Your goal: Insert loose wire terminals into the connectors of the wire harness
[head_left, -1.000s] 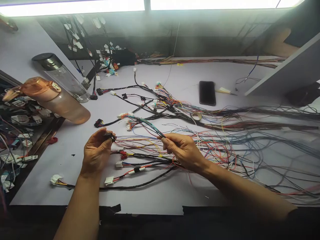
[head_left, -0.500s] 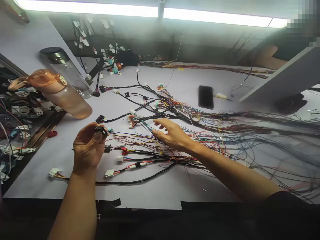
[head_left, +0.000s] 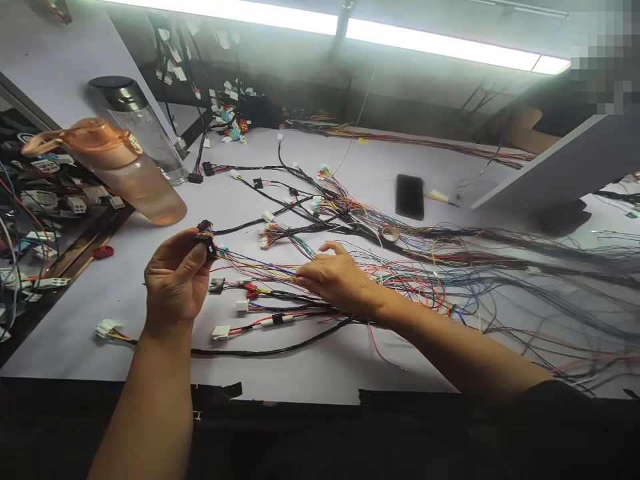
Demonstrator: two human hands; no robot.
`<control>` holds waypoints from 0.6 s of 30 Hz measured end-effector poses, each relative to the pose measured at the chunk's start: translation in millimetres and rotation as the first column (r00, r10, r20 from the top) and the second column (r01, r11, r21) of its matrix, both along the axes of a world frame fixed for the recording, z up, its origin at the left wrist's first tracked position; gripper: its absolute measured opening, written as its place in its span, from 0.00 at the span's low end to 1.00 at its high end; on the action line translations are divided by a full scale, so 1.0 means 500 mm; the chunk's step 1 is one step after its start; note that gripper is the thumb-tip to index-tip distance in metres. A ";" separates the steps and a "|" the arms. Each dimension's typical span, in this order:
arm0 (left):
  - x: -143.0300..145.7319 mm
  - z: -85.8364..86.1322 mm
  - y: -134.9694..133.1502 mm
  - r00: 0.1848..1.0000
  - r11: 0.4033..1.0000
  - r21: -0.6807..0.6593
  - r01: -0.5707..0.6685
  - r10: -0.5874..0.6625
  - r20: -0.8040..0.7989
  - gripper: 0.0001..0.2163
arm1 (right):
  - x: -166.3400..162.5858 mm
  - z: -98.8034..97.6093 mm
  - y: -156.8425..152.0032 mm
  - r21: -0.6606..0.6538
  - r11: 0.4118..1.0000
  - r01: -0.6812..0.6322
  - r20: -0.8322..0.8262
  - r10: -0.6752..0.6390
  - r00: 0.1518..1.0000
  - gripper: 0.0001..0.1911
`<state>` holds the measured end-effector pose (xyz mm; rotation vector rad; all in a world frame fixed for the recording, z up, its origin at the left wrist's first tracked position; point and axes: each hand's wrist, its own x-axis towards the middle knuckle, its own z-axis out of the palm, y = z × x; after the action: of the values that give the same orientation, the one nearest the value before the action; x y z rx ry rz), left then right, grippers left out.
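Note:
My left hand (head_left: 175, 277) is closed round a small black connector (head_left: 208, 245), thumb on its near side, above the left part of the table. Thin coloured wires (head_left: 250, 259) run from the connector to the right. My right hand (head_left: 337, 277) pinches some of these wires between thumb and fingers, over the middle of the wiring harness. Beyond it lies a connector with orange and white parts (head_left: 263, 235). Closer to me, white connectors (head_left: 221, 333) and a red connector (head_left: 251, 291) end black-sleeved branches on the table.
A peach bottle (head_left: 130, 177) and a clear bottle with a black lid (head_left: 150, 133) stand at the left. A phone (head_left: 409, 197) and a tape roll (head_left: 389, 235) lie beyond the harness. A grey panel (head_left: 545, 160) rises at the right, another person's arm (head_left: 530, 137) behind it.
My right hand has closed from a loosely open pose onto the thin wires and moved slightly. My left hand keeps hold of the black connector. The camera view has shifted slightly.

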<state>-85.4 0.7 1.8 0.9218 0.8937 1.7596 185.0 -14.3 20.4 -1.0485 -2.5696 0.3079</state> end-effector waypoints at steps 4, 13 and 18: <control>0.008 -0.003 0.003 1.000 0.990 -0.140 0.000 -0.002 -0.017 0.19 | 0.027 -0.013 -0.024 0.032 0.999 0.016 -0.035 -0.015 0.999 0.11; 0.030 -0.008 -0.005 0.989 0.988 -0.093 0.122 -0.113 0.096 0.17 | 0.007 0.001 -0.055 0.054 0.996 0.071 -0.194 -0.059 0.979 0.12; 0.043 -0.009 -0.013 0.969 0.978 -0.030 0.208 -0.202 0.141 0.14 | -0.056 0.034 -0.050 0.042 0.993 0.112 -0.298 -0.095 0.950 0.17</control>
<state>-63.8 -6.0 -2.6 0.8225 0.7190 1.5987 157.1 -39.1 37.4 -1.0262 -2.2364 0.3327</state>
